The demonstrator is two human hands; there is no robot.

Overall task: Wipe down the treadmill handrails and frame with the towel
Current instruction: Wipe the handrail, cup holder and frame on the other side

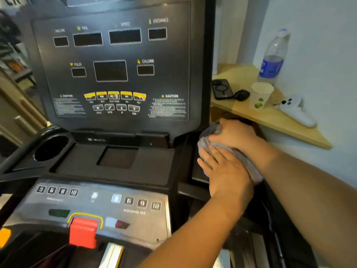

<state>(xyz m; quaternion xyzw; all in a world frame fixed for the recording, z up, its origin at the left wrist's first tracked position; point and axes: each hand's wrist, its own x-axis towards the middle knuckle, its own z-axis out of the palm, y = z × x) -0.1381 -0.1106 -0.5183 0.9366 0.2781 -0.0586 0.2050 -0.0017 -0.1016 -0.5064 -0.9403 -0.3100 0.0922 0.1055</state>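
A grey towel (207, 133) is bunched over the right side of the black treadmill frame (186, 151), just right of the console (116, 70). My right hand (236, 135) reaches in from the right and clasps the upper part of the towel. Just below it, my left hand (226, 171) lies with fingers pressed on the lower part of the towel. The rail under the towel is hidden. The left handrail (18, 149) curves away past the cup holder (51, 147).
A wooden corner shelf (274, 118) sits right above the towel, holding a water bottle (273, 57), a paper cup (260, 94), a phone (221, 88), a small black case (241, 94) and a white controller (297, 111). A red safety key (84, 232) sits on the lower panel.
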